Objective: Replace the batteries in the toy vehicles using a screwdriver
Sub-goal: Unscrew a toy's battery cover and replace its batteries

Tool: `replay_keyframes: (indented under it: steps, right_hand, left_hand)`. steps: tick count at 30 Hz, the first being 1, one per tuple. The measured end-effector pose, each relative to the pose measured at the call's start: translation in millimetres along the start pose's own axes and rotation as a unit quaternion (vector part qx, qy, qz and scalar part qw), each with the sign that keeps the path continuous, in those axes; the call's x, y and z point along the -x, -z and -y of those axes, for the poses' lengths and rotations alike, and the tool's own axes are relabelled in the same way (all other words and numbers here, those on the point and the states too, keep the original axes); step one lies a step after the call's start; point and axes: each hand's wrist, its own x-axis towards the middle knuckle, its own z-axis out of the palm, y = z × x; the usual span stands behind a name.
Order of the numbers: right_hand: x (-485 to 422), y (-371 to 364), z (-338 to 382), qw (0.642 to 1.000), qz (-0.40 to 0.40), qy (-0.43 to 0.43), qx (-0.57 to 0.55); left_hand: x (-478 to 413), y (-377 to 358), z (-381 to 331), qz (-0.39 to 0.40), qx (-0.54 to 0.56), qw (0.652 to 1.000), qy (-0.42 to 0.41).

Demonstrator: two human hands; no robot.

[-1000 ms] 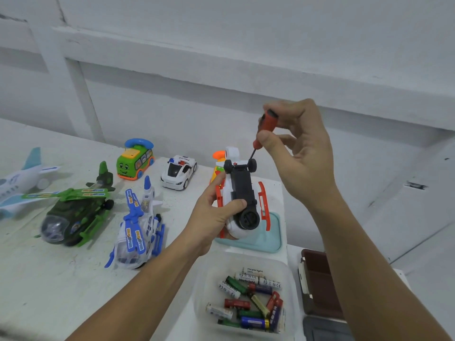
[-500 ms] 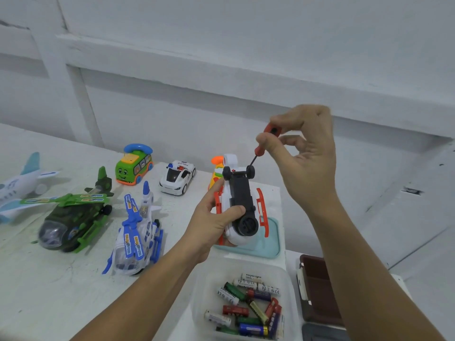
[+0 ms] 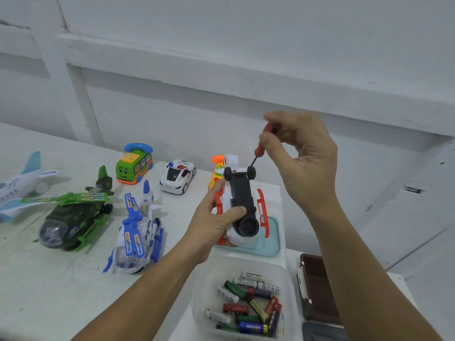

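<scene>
My left hand [image 3: 213, 225] grips a white and orange toy helicopter [image 3: 242, 207] upside down above the table, its black underside facing me. My right hand [image 3: 301, 158] pinches the red handle of a small screwdriver [image 3: 261, 148]. The dark shaft slants down to the far end of the black underside, between two small wheels. A clear tub [image 3: 208, 286] of several loose batteries [image 3: 251, 306] sits just below the toy.
On the white table [image 3: 44, 291] stand a green helicopter [image 3: 71, 217], a blue and white helicopter [image 3: 138, 232], a white plane [image 3: 17, 185], a green bus [image 3: 134, 164] and a police car [image 3: 177, 175]. A teal lid [image 3: 270, 242] lies under the held toy; a brown case [image 3: 317, 289] sits right.
My right hand's fingers have shifted round the screwdriver handle, with the tip staying at the toy's far end. The left hand keeps the same grip. The head view has tilted slightly.
</scene>
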Motion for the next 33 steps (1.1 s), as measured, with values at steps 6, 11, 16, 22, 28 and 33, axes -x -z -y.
replay_keyframes:
  steps: [6,11,16,22,28,33]
  right_hand:
    - [3.7,-0.3,-0.1,0.999,0.033,-0.005,-0.006]
    - [0.6,0.1,-1.6,0.999,0.034,-0.005,0.007]
    - [3.1,1.7,-0.7,0.998,0.058,-0.011,-0.007]
    - [2.1,2.3,-4.2,0.998,0.062,-0.018,-0.004]
    - [4.0,4.7,-6.1,0.996,0.084,-0.018,-0.018]
    - [3.1,3.2,-9.2,0.996,0.083,-0.018,-0.012]
  left_hand:
    - [0.3,-0.1,3.7,0.003,-0.005,1.0,-0.007]
    - [1.2,-0.9,5.0,0.002,0.003,1.0,-0.003]
    - [0.3,-1.4,5.3,-0.005,0.018,1.0,0.002]
    - [-1.9,-2.6,6.4,-0.002,0.014,1.0,-0.009]
    - [-4.9,-2.2,8.6,0.002,0.014,1.0,0.0]
    - [-5.2,-3.3,5.1,0.001,0.007,1.0,0.007]
